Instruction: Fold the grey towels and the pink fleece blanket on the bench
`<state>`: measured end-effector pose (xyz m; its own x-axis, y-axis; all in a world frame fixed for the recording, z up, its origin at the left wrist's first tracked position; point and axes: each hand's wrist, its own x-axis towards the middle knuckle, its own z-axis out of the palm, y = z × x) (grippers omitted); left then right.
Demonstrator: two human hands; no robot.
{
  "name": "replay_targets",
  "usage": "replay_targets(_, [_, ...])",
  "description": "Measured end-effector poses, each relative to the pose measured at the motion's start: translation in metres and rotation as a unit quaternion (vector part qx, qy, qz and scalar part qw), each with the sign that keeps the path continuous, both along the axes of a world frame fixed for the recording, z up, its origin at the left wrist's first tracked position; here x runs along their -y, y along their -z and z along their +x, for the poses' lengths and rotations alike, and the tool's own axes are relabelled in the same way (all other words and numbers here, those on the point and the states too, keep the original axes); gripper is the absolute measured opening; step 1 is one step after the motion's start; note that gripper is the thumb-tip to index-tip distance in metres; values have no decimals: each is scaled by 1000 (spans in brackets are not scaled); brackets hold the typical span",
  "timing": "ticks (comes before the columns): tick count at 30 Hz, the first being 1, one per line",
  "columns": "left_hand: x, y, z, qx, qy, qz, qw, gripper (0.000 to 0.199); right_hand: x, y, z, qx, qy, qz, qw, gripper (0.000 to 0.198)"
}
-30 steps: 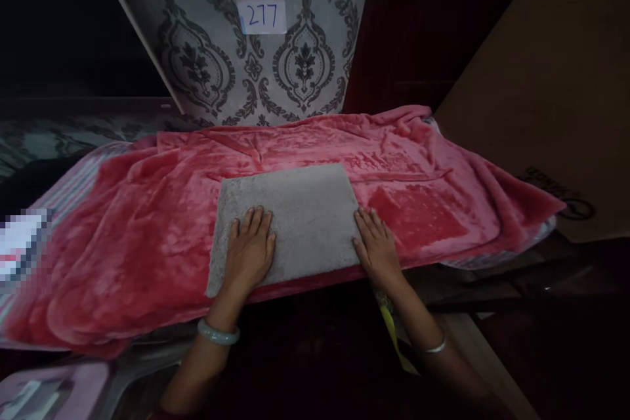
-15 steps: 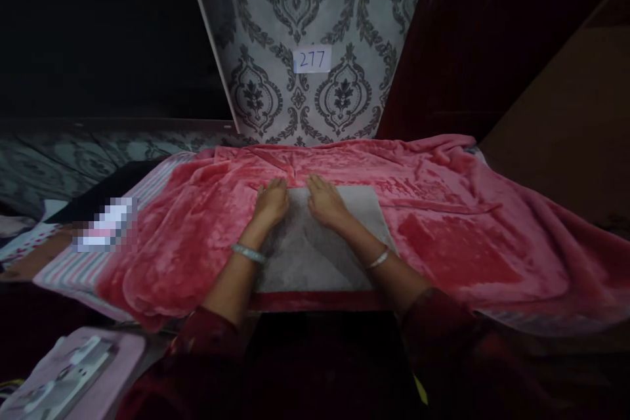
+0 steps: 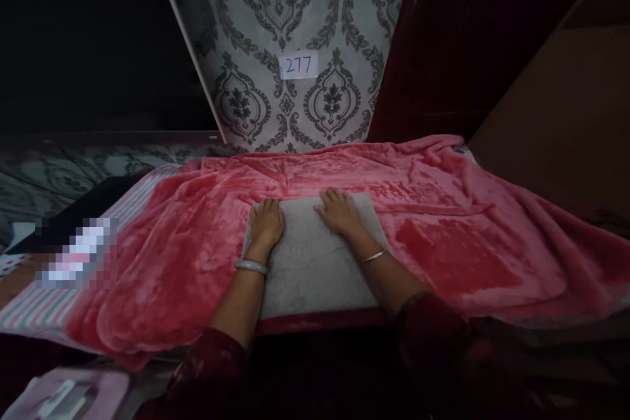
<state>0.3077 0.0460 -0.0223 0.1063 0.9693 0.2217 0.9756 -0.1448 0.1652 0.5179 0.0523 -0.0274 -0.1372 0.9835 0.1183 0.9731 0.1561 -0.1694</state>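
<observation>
The left hand (image 3: 266,226) and right hand (image 3: 340,213) are resting palm-down, each grip flattened out and grasping nothing, on the grey cloth (image 3: 315,275), which is lying on the red blanket (image 3: 182,275), seemingly mostly flat, only faint creases left.

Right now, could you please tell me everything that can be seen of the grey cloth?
The grey cloth is plain, roughly rectangular and looks soft, with a short nap and some darker, brushed-looking marks. It lies nearly flat on the red blanket, a narrow red strip showing along its near edge. The left hand rests palm down at its far left corner, the right hand near its far edge. Whether it is folded, I cannot tell.
</observation>
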Motion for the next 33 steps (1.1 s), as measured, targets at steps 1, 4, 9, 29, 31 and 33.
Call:
replay_targets(1, [0, 0, 0, 1, 2, 1, 1000, 50, 1, 1, 15, 3, 26, 4, 1000, 63])
replay_targets(4, [0, 1, 1, 11, 1, 4, 1000, 49, 7, 8, 47, -4, 88, 16, 996, 63])
replay_targets(9, [-6, 7, -3, 94, -13, 34, 995, 45, 11, 20, 64, -34, 131, 27, 990, 65])
replay_targets(29, [87, 18, -15, 11, 67, -12, 998, 57, 110, 8, -73, -34, -159, -10, 987, 64])
replay_targets(31, [86, 16, -15, -2, 68, -11, 998, 58, 115, 9, -42, -25, -114, -6, 993, 67])
replay_targets(33, [86, 15, -14, -4, 69, -9, 998, 59, 122, 13, -7, -11, -54, -1, 999, 67])
